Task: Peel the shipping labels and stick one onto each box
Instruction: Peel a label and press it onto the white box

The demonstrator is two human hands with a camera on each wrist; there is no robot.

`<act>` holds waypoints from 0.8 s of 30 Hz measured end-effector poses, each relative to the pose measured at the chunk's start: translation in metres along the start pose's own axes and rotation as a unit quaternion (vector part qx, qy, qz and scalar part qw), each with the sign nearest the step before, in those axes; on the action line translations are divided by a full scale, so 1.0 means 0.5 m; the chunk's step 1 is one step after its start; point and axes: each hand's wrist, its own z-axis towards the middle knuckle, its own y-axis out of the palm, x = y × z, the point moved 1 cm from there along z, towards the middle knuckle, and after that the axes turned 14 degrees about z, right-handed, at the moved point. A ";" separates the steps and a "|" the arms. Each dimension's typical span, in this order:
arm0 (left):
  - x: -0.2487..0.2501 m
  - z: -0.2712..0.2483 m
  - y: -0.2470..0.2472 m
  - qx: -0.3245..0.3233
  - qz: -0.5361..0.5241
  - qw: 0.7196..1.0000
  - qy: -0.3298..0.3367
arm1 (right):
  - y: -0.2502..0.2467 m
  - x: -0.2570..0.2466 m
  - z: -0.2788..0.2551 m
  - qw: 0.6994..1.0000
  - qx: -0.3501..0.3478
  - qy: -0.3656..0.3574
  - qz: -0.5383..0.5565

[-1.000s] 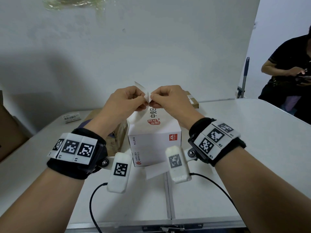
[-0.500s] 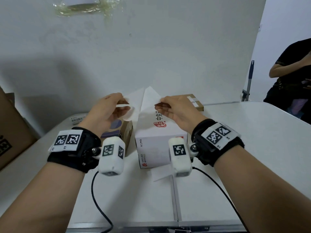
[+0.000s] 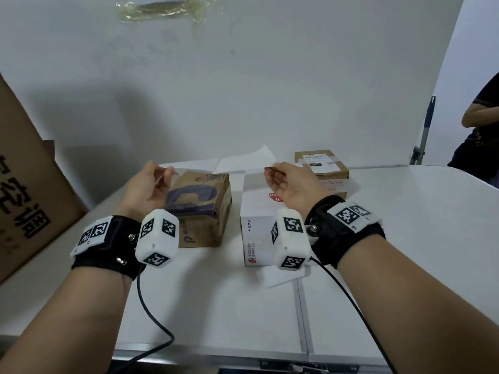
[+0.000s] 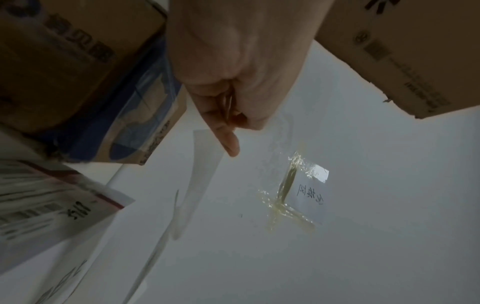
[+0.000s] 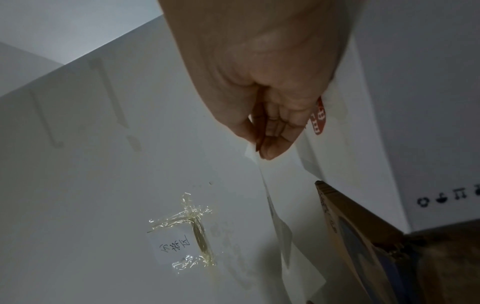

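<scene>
My left hand (image 3: 163, 175) pinches the edge of a translucent backing sheet (image 3: 193, 167) above a brown box with purple print (image 3: 201, 209). My right hand (image 3: 270, 170) pinches one corner of a white shipping label (image 3: 247, 160) above a white box (image 3: 256, 225). The two sheets still meet between the hands. In the left wrist view the left hand (image 4: 231, 120) grips the backing sheet (image 4: 202, 170). In the right wrist view the right hand (image 5: 259, 149) holds the label (image 5: 279, 195). A small brown box (image 3: 322, 171) at the back right carries a label on top.
A loose white slip (image 3: 280, 276) lies on the white table (image 3: 216, 306) in front of the white box. A large cardboard carton (image 3: 24, 201) stands at the left. At the far right a person (image 3: 483, 130) sits beside a pole (image 3: 426, 128).
My hands have moved apart, from touching over the white box to either side. The label has been pulled away from its backing sheet, which now stretches out to the left.
</scene>
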 end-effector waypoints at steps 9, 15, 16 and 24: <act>-0.003 0.011 -0.059 0.124 0.389 0.884 0.226 | 0.008 0.007 0.000 0.998 0.025 -0.061 0.020; -0.005 -0.052 0.057 -0.005 0.654 0.666 0.360 | 0.010 -0.014 -0.008 0.994 0.034 -0.105 0.006; -0.008 -0.058 0.073 -0.040 0.679 0.640 0.358 | 0.009 -0.019 -0.010 0.993 0.034 -0.109 0.004; -0.069 -0.110 0.103 -0.192 0.851 0.418 0.251 | -0.006 -0.027 -0.024 0.992 0.017 -0.118 -0.040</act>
